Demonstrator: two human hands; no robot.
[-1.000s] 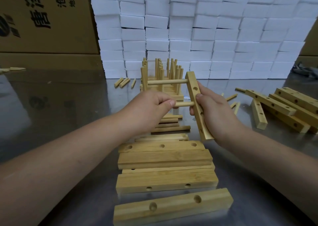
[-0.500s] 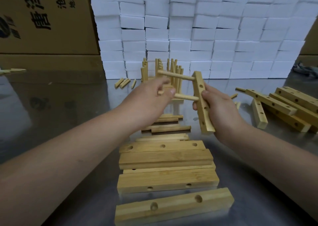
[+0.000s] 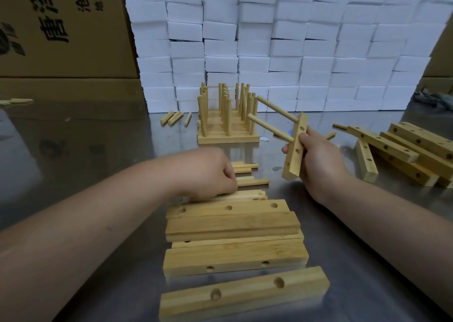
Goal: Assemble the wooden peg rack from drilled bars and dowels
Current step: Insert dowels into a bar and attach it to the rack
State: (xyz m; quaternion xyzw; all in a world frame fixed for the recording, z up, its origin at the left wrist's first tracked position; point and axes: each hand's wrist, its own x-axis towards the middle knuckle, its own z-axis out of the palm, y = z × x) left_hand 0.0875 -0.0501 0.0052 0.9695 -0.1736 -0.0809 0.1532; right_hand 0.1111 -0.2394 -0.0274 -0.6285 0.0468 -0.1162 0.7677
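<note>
**Step in hand: fetch the next dowel**

Status: the right hand [image 3: 316, 160] grasps the drilled bar [image 3: 293, 160], which is held off the steel table [image 3: 98, 155], nearly upright, at 2 o'clock from the loose dowels [image 3: 253, 182]. Two seated dowels [image 3: 275, 111] project from its side toward 10 o'clock. The left hand [image 3: 206, 172] is down on the loose dowels at the centre of the workspace, with its fingers curled over them. Whether a dowel is already pinched cannot be told.

Procedure, as judged from this state:

1. Pick one dowel only. Pinch it near one end so that the other end stays free to enter the hole.
2. Keep the right-hand grip on the lower half of the bar, clear of the side that carries the dowels.
3. Bring the dowel in parallel to the two seated ones. A skewed entry is likely to bind.
4. Press and twist lightly until the dowel bottoms out.

Caution: do not swing the projecting dowels into the finished peg rack [image 3: 228, 135] at 12 o'clock.

Spare drilled bars lie at 6 o'clock [image 3: 232, 226] and at 3 o'clock [image 3: 404, 147].
</note>
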